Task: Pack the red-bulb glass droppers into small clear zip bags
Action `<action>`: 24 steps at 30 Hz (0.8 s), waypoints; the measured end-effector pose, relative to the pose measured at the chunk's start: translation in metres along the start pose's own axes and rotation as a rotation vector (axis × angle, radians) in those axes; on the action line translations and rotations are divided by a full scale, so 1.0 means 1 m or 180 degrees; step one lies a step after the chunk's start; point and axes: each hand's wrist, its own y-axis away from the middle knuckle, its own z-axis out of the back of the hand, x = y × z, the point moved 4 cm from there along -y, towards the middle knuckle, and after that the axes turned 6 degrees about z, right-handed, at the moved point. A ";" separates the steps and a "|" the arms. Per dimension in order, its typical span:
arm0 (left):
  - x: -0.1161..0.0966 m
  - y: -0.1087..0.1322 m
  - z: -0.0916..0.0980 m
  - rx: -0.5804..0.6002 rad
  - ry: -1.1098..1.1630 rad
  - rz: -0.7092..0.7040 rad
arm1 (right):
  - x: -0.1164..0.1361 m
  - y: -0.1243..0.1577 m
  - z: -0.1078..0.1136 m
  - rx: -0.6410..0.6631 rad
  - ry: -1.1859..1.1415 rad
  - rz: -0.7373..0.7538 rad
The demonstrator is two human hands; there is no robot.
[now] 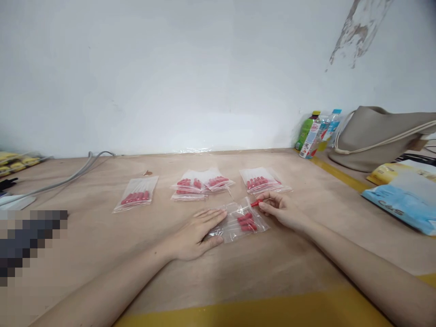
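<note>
A clear plastic bag [238, 221] with a few small red pieces inside lies flat on the wooden table [102, 254]. My left hand [197, 231] rests flat on the bag's left end, fingers stretched out. My right hand [281, 209] pinches one small red piece [256, 203] at the bag's upper right edge. Behind them lie filled bags of red pieces: one at the left [136, 194], a stack in the middle [199, 184] and one at the right [262, 180].
Drink bottles [315, 133] and a beige bag [378, 136] stand at the back right by the wall. Yellow and blue packets [405, 197] lie at the right edge. A grey cable [68, 179] runs along the back left. Yellow tape [272, 313] marks the front edge.
</note>
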 end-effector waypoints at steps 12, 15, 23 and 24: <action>0.001 0.001 0.000 -0.0048 0.0019 -0.0003 | -0.010 -0.015 -0.014 -0.0076 0.1034 0.0234; 0.001 0.001 0.000 -0.0043 0.0049 0.0014 | -0.006 -0.015 -0.018 -0.0066 0.1006 0.0216; -0.001 0.001 0.001 0.0031 -0.0018 0.0039 | 0.001 -0.009 -0.010 0.0363 0.0807 0.0109; -0.001 0.001 0.001 0.0029 -0.0019 0.0035 | 0.002 -0.009 -0.011 0.0301 0.0872 0.0178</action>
